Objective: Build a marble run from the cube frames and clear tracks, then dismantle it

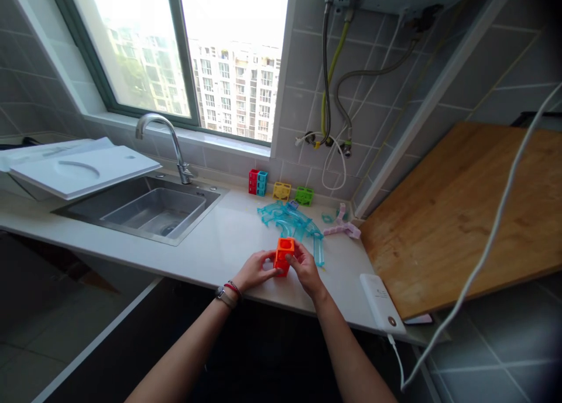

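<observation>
Near the counter's front edge, my left hand point(258, 268) and my right hand point(306, 268) close from both sides around orange toy blocks point(284, 256), which look like two hollow cubes stacked upright. The top cube shows a round opening. Just behind my hands lies a pile of translucent blue track pieces point(292, 218), one straight piece reaching down beside my right hand. Farther back, against the wall, stand red blocks point(253, 181), blue blocks point(262, 183), yellow blocks point(281, 191) and green blocks point(304, 196). Pale pink pieces point(345, 227) lie to the right.
A sink point(153, 209) with a tall faucet point(169, 136) is on the left, a white panel point(85, 168) resting partly over it. At right, a white power bank point(381, 303) with a cable point(496, 221) lies beside a leaning wooden board point(465, 215).
</observation>
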A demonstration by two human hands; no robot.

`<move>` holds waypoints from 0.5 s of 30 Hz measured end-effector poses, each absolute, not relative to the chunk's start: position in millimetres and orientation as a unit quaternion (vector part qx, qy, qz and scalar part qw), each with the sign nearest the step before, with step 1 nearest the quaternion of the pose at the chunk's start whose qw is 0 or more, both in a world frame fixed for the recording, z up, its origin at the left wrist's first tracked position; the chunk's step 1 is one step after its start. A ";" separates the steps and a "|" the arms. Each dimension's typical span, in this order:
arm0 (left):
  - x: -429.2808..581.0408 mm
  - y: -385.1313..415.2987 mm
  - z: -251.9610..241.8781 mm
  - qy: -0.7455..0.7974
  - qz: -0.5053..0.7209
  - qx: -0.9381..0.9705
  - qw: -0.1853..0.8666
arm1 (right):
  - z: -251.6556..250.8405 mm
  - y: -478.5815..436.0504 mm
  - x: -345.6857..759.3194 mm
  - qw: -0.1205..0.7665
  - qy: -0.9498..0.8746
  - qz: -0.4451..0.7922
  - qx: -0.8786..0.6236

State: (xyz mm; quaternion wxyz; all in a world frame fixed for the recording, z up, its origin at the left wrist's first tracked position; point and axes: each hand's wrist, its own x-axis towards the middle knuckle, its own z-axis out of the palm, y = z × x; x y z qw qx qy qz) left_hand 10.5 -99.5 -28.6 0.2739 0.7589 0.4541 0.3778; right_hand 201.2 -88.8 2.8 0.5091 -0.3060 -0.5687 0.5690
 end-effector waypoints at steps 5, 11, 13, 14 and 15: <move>10.1 -99.6 -27.2 0.456 0.378 0.757 0.276 | -1.1 -90.1 204.3 0.509 -0.568 0.577 -0.293; 10.2 -99.9 -27.0 0.455 0.371 0.763 0.269 | -1.6 -88.4 206.5 0.491 -0.578 0.577 -0.303; 10.3 -100.1 -27.2 0.458 0.370 0.763 0.267 | -1.4 -88.5 206.0 0.488 -0.579 0.577 -0.306; 10.3 -100.2 -27.3 0.459 0.370 0.763 0.266 | -1.2 -88.8 205.6 0.486 -0.580 0.578 -0.305; 10.2 -100.2 -27.5 0.460 0.369 0.763 0.265 | -0.9 -89.1 205.3 0.485 -0.580 0.580 -0.305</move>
